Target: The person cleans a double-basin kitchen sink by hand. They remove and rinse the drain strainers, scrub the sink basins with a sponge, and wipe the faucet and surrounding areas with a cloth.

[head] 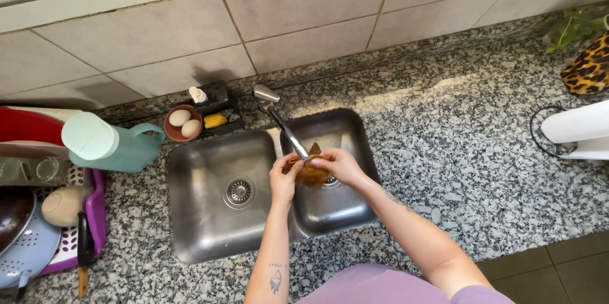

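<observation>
Both hands meet over the right basin of a stainless double sink point(209, 240), just under the spout of the swivel faucet point(282, 123). The left hand point(283, 180) and the right hand point(339, 164) are curled around a brown, roundish vegetable point(312, 174), likely a potato or sweet potato, fingers closed on it from either side; it is held above the right basin's drain, which it mostly hides. The faucet arm crosses in front of the hands and covers part of the vegetable. Whether water is running cannot be told.

The left basin lies bare with its round strainer drain point(239, 191) showing. Behind the sink, on the speckled granite desk point(457, 145), stands a small brown bowl point(172, 131) with two eggs point(184, 122), just beside a dark holder with a yellow sponge point(216, 120). To the left, a teal plastic jug point(111, 142) lies tilted with its pale lid toward the camera. Further left is a purple dish rack point(96, 212) with a light blue colander point(28, 250), a beige bowl point(62, 205), a dark pan point(13, 215) and a wooden-handled knife point(83, 247). At the far right, well apart from the sink, stands a white paper towel roll point(577, 127), a leopard-print cloth point(589, 66) behind it.
</observation>
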